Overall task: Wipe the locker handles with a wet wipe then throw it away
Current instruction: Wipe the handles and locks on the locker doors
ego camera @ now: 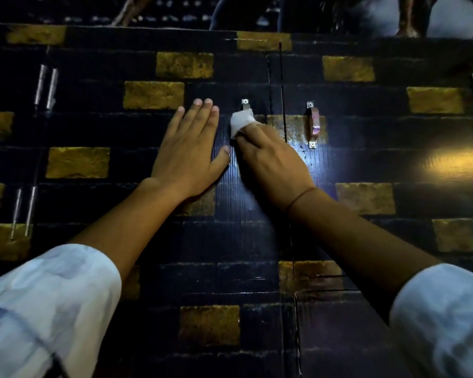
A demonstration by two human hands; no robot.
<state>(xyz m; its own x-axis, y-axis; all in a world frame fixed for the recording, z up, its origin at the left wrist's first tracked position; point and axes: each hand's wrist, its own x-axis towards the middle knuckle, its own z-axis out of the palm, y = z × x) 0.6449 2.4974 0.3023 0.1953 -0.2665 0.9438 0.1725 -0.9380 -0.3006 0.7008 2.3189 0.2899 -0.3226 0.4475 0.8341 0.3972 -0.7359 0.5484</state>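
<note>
Frame centre: your right hand (268, 162) has its grip closed round the wet wipe (241, 123), wrapping it over the left locker handle (245, 105). Your left hand (190, 148) lies flat, fingers straight, on the dark door (148, 126) just beside. Right handle (315, 124) sits bare, centre-right.

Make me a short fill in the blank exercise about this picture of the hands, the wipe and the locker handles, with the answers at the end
1. The white wet wipe is held by the person's ____ hand.
2. The left hand lies ____ on the dark brick-patterned locker door.
3. The wipe covers the left metal handle, while the coppery right handle is ____.
4. The pale sleeves are rolled ____ the wrists.

Answers: right; flat; uncovered; above
</note>
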